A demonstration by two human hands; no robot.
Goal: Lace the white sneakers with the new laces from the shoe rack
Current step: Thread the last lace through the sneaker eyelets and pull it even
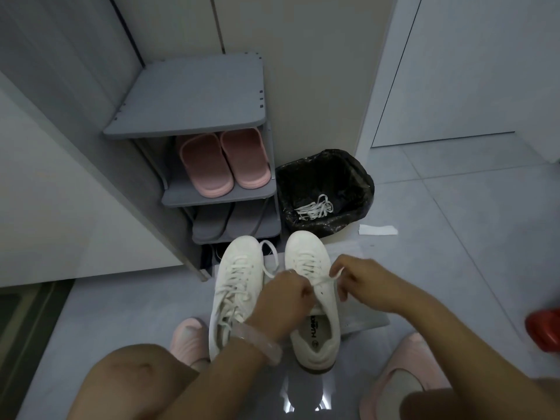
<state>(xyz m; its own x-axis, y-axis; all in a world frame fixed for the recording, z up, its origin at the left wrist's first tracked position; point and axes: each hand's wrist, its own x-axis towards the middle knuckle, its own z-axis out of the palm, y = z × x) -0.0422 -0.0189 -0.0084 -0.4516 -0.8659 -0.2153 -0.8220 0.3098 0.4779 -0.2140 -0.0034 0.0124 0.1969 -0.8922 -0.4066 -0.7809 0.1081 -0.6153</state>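
Head view looks down on two white sneakers standing side by side on the floor, toes pointing away from the person toward the shoe rack [194, 116]. The left sneaker [236, 286] already carries a lace crossed through its eyelets, with a loose loop trailing off near its toe. The right sneaker [312, 298] is the one in hand: both hands meet over its upper eyelets, just ahead of its open mouth. The left hand [285, 295] has its fingers curled round one end of the lace [325, 280], and the right hand [360, 283] pinches the other end between thumb and fingertips, so the lace runs short and taut between them across the tongue. The shoe's long axis runs straight away from the body, so each end lies on its own hand's side and any pull goes outward, across that axis (neither hand is clearly nearer; they sit about level). Judging by this, the lacing looks nearly finished, with the top crossing or the knot left to do, and the pull should be even so that the shoe stays put. A bin [325, 189] lined with a black bag stands just beyond the right toe, with a tangle of white laces in it. Pink slippers [224, 162] sit on the rack's middle shelf.
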